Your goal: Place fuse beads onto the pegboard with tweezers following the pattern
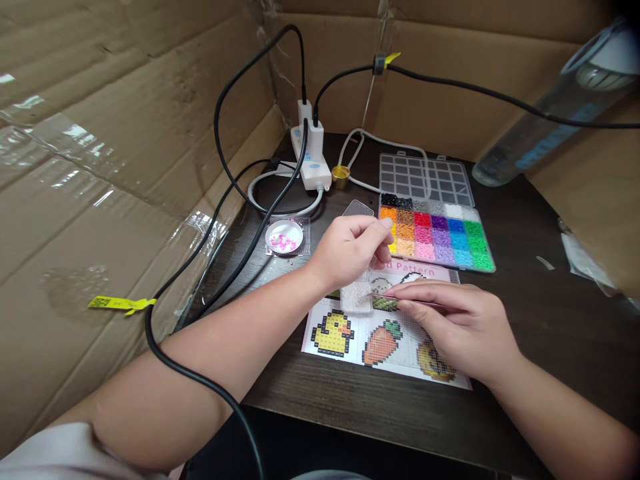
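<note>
Reaching tweezers to the whitish beads

The right hand [470, 327] pinches tweezers [387, 295] closed-fingered, tips at a clear container [355, 299] over the pattern sheet [361, 327]; apparently picking, which calls for light, steady pressure. The left hand [347, 250], above the sheet, has thumb and fingertips together, contents unclear. Beyond the sheet: bead case [453, 265]; left of it: white dish [280, 228].

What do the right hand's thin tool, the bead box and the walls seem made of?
Thin tool in the right hand: probably smooth metal, judging by its slim, greyish shaft.
Bead box: likely clear, glossy plastic; its lid is see-through.
Walls: matt brown cardboard, by the creases and shiny tape.
</note>
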### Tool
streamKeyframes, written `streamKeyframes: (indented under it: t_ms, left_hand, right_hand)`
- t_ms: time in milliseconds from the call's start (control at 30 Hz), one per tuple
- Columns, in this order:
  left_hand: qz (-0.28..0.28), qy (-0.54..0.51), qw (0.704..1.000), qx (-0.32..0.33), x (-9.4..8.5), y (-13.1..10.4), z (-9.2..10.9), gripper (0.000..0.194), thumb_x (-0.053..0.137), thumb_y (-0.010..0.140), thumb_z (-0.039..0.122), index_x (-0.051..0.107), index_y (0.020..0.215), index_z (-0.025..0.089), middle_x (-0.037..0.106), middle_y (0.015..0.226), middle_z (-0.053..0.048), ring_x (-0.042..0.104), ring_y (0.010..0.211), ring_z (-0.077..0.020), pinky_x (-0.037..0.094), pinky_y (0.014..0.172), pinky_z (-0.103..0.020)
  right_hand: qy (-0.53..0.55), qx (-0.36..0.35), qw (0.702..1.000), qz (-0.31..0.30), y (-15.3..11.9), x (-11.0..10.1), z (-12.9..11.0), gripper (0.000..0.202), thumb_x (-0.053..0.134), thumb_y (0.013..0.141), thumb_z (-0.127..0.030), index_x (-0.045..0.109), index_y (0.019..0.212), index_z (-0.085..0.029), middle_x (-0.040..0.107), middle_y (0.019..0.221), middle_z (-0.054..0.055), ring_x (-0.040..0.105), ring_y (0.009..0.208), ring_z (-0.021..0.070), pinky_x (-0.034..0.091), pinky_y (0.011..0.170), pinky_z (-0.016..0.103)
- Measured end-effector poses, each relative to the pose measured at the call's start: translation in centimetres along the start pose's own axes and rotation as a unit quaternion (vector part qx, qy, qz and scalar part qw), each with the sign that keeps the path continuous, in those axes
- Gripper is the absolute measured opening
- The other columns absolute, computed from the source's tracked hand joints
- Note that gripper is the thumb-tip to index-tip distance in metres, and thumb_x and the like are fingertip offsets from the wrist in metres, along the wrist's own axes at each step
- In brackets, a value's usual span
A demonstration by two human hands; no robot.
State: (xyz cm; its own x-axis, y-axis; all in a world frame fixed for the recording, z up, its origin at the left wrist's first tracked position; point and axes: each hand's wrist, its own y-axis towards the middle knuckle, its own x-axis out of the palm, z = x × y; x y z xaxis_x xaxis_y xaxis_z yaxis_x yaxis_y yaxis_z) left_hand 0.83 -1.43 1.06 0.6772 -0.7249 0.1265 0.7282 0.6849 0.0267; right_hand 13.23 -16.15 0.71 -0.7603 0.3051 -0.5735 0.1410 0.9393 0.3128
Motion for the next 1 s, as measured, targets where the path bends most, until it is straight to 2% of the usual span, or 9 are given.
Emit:
streamKeyframes:
  t_ms: [167,367,533,600,700,800,900,1000]
  left_hand:
    - [0.001,0.002,1.000,0.005,0.0,0.0,-0.1,0.033,0.052,0.091,0.033,0.058,0.064,0.015,0.060,0.055,-0.002,0.057,0.049,-0.0094,0.045,0.050,-0.021]
    - [0.008,0.008,1.000,-0.002,0.0,0.0,-0.1,0.032,0.053,0.090,0.034,0.060,0.066,0.015,0.061,0.056,-0.002,0.058,0.049,-0.0093,0.046,0.050,-0.021]
    - [0.013,0.021,1.000,0.004,-0.2,0.1,0.0,0.033,0.053,0.090,0.036,0.061,0.066,0.014,0.062,0.057,-0.003,0.059,0.051,-0.0097,0.049,0.052,-0.021]
    - [0.015,0.025,1.000,0.003,-0.2,0.0,0.1,0.032,0.054,0.090,0.036,0.062,0.067,0.014,0.062,0.058,-0.003,0.060,0.052,-0.0099,0.049,0.052,-0.021]
    - [0.019,0.032,0.999,-0.006,-0.2,0.0,0.3,0.033,0.054,0.090,0.037,0.062,0.067,0.015,0.063,0.059,-0.004,0.060,0.053,-0.0101,0.049,0.051,-0.021]
    - [0.022,0.029,0.999,-0.021,-0.2,0.0,0.4,0.033,0.054,0.089,0.039,0.062,0.068,0.015,0.063,0.060,-0.004,0.060,0.054,-0.0105,0.049,0.051,-0.021]
    - [0.021,0.031,0.999,-0.026,-0.3,0.0,0.5,0.033,0.056,0.088,0.039,0.062,0.068,0.015,0.063,0.061,-0.004,0.060,0.055,-0.0105,0.050,0.053,-0.021]
    - [0.021,0.029,0.999,-0.026,-0.3,0.0,0.6,0.032,0.056,0.088,0.038,0.062,0.068,0.015,0.064,0.061,-0.004,0.060,0.056,-0.0104,0.050,0.054,-0.021]
  right_hand:
    - [0.003,0.008,1.000,0.004,-0.1,-0.1,0.1,0.015,0.067,0.084,-0.016,0.076,0.088,-0.027,0.078,0.091,0.000,0.075,0.079,0.0173,0.063,0.071,0.027]
    - [0.028,0.048,0.997,0.048,-0.2,-0.7,-0.2,0.012,0.070,0.082,-0.018,0.078,0.087,-0.026,0.078,0.091,0.000,0.075,0.081,0.0170,0.063,0.072,0.025]
    - [0.060,0.101,0.988,0.103,-0.3,-2.6,1.0,0.006,0.074,0.081,-0.024,0.078,0.085,-0.025,0.078,0.089,0.003,0.074,0.076,0.0190,0.063,0.067,0.028]
    - [0.086,0.087,0.984,0.132,-0.1,-3.9,2.4,0.006,0.075,0.080,-0.026,0.078,0.085,-0.026,0.078,0.089,0.003,0.073,0.076,0.0197,0.062,0.067,0.030]
    - [0.118,0.076,0.985,0.103,0.4,-5.6,5.0,0.006,0.075,0.080,-0.028,0.078,0.084,-0.025,0.077,0.089,0.004,0.072,0.074,0.0194,0.060,0.066,0.032]
    - [0.142,0.093,0.984,0.058,1.0,-6.5,6.8,0.007,0.077,0.078,-0.029,0.079,0.083,-0.025,0.077,0.085,0.004,0.066,0.061,0.0141,0.056,0.057,0.027]
    - [0.152,0.108,0.982,0.014,1.6,-6.6,7.3,0.009,0.077,0.077,-0.029,0.079,0.083,-0.023,0.077,0.083,0.005,0.064,0.059,0.0124,0.055,0.056,0.025]
    - [0.156,0.110,0.982,0.009,1.8,-6.6,7.3,0.012,0.076,0.078,-0.029,0.079,0.085,-0.021,0.077,0.080,0.005,0.064,0.059,0.0122,0.055,0.057,0.025]
